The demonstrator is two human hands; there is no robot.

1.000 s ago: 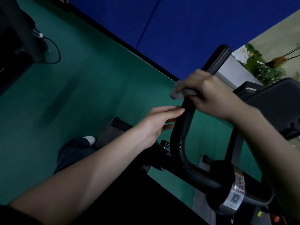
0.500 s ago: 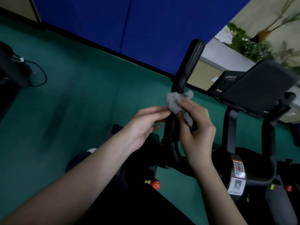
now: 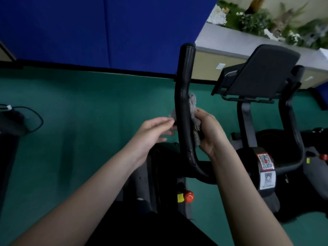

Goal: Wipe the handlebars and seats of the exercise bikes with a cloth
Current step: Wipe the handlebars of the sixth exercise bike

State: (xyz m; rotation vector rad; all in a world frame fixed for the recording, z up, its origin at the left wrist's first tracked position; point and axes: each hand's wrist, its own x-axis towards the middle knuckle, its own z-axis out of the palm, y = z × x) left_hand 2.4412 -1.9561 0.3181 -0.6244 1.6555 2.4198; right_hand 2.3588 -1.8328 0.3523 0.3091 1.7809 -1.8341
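A green floor [image 3: 71,139] is spreading across most of the view, running back to tall blue wall panels [image 3: 106,32]. To the right of these a grey ledge [image 3: 230,41] is carrying a row of plants [image 3: 266,20].

A black exercise bike [image 3: 262,174] is standing in front of the person, its near handlebar [image 3: 183,103] rising upright in the middle of the view. Both bare forearms are reaching up from the bottom edge towards this bar.

The right hand [image 3: 211,134] is sitting on the bar's right side, palm turned towards it. Its grip is curling round a grey cloth [image 3: 192,103] and pressing the cloth against the bar. The cloth is bunching up along the bar's right edge above the hand, and a small corner is showing on the bar's left side.

The left hand [image 3: 152,132] is coming in from the left with its grip spread, the fingers nearly straight. Their tips are reaching the bar just below that corner; whether they are touching the cloth I cannot tell.

Further right, the bike's dark console [image 3: 262,71] is tilting back on its post, and a second handlebar [image 3: 292,121] is rising beside it. Two coded stickers [image 3: 265,161] are showing on the bike's body below. A red knob [image 3: 189,197] is poking out low on the frame between the forearms. At the far left, a black cable [image 3: 35,121] is looping over the floor beside a dark machine [image 3: 8,125].
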